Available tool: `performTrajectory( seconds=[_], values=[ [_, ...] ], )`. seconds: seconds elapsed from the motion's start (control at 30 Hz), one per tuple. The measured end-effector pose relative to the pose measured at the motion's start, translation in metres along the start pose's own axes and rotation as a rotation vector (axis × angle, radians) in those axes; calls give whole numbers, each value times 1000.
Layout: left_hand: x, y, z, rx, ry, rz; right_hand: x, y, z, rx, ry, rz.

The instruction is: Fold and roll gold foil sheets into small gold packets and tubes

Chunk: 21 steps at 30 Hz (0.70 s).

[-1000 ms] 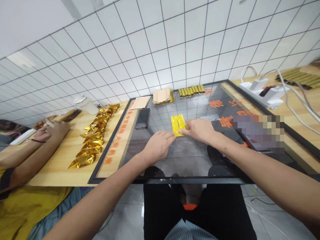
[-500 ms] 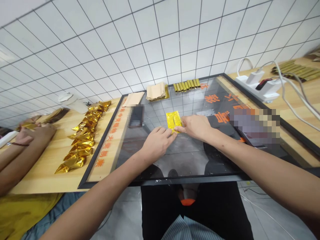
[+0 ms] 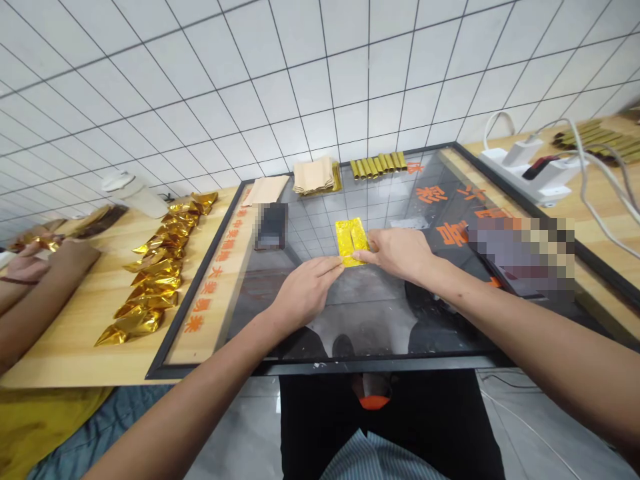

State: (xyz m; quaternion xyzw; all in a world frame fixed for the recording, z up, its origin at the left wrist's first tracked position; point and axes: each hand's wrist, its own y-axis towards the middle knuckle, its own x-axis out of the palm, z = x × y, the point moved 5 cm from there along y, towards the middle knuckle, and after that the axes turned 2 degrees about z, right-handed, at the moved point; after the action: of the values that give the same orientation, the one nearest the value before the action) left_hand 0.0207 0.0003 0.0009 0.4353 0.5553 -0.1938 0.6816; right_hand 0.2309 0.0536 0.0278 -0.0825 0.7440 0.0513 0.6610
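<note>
A small sheet of shiny gold foil point(image 3: 345, 233) lies on the dark glass panel point(image 3: 300, 287), with a slit or seam running down its middle. My left hand point(image 3: 306, 288) is at its lower left corner, fingers drawn together and fingertips closed on the bottom edge. On the other side, my right hand point(image 3: 403, 253) pinches the lower right edge, its thumb lying over the foil and the index finger along the side. The bottom edge looks folded into a narrow strip. The left thumb is mostly hidden.
Behind the foil lie stacked brown paper pieces point(image 3: 314, 176) and a row of gold tubes point(image 3: 379, 165). A blurred dark object point(image 3: 271, 225) and phone-like item point(image 3: 515, 257) flank my hands. Twisted gold packets point(image 3: 153, 293), a co-worker's hands point(image 3: 55, 260) and a power strip point(image 3: 525, 177) are farther out.
The view has shifted slightly. My left fingers have straightened and closed together at the foil's lower left corner. My right thumb stays on the lower edge.
</note>
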Motion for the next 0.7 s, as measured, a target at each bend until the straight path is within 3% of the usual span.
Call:
performTrajectory(
  seconds=[0.13, 0.3, 0.53, 0.7],
  values=[
    [-6, 4, 3, 3, 42, -23, 2, 1, 1, -9, -10, 12],
    [-17, 26, 10, 46, 135, -108, 1, 1, 1, -3, -5, 7],
    [-9, 40, 22, 201, 74, -157, -5, -2, -3, 15, -32, -24],
    [-8, 34, 26, 217, 26, -83, -4, 3, 0, 2, 6, -12]
  ],
)
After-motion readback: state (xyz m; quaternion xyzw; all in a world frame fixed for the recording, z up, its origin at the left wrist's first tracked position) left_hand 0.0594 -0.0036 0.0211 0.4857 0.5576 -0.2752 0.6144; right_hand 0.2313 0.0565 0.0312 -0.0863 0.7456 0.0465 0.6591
